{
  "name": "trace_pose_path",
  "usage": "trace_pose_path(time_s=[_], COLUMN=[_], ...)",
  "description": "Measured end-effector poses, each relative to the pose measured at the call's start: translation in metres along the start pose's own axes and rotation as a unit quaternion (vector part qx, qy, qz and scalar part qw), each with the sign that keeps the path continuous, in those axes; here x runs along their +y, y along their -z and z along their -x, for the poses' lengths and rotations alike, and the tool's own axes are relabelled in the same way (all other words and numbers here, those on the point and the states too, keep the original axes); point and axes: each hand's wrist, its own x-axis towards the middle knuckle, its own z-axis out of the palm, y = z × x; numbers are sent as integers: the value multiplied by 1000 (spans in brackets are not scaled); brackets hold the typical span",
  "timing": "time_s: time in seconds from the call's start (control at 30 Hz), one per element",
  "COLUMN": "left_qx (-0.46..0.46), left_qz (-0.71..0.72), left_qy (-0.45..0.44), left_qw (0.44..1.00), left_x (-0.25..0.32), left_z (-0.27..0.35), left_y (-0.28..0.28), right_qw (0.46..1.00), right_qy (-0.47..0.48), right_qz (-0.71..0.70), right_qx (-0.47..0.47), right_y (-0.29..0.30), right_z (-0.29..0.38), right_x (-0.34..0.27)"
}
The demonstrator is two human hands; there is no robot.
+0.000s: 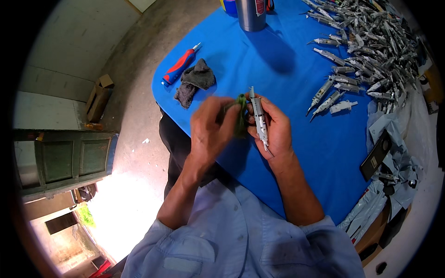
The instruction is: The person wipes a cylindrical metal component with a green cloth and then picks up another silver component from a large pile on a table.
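Observation:
My right hand [278, 128] holds a slim grey-and-white mechanism [258, 113], which looks like the inner unit of an electric toothbrush. Its narrow shaft end points away from me, and thin wires hang at the near end. In my left hand [208, 128], blurred by motion, is a bunched green cloth or pad [240, 116], just left of the mechanism; I cannot tell whether they touch. Beyond my left hand lie a crumpled dark grey cloth [198, 80] and a red-and-blue electric toothbrush handle [180, 66] with a metal shaft.
A blue-covered table [306, 156] spreads before me. A large heap of similar mechanisms [375, 52] covers its far right. At the back stands a steel tumbler [252, 17]. Along the right edge are crumpled plastic bags [403, 184] and a dark flat object [375, 155].

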Motion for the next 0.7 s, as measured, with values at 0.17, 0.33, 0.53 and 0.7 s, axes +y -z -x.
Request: trace_pose_path(time_s=[0.17,0.33,0.53,0.7], left_qx=[-75,-94,-88,-104], left_qz=[39,63,46,88], left_qy=[-7,-47,-34,29], left_qw=[996,993,995,990], left_x=[28,32,33,37], left_z=[32,51,46,43], left_y=[5,-13,-10,-8], right_qw=[1000,1000,1000,999], right_qy=[11,-14,5,24], right_qz=[-12,1,23,-4], right_qx=[19,-3,-11,-24], right_y=[0,2,2,6], right_z=[-3,-1,0,-3], right_x=[0,-6,-1,2])
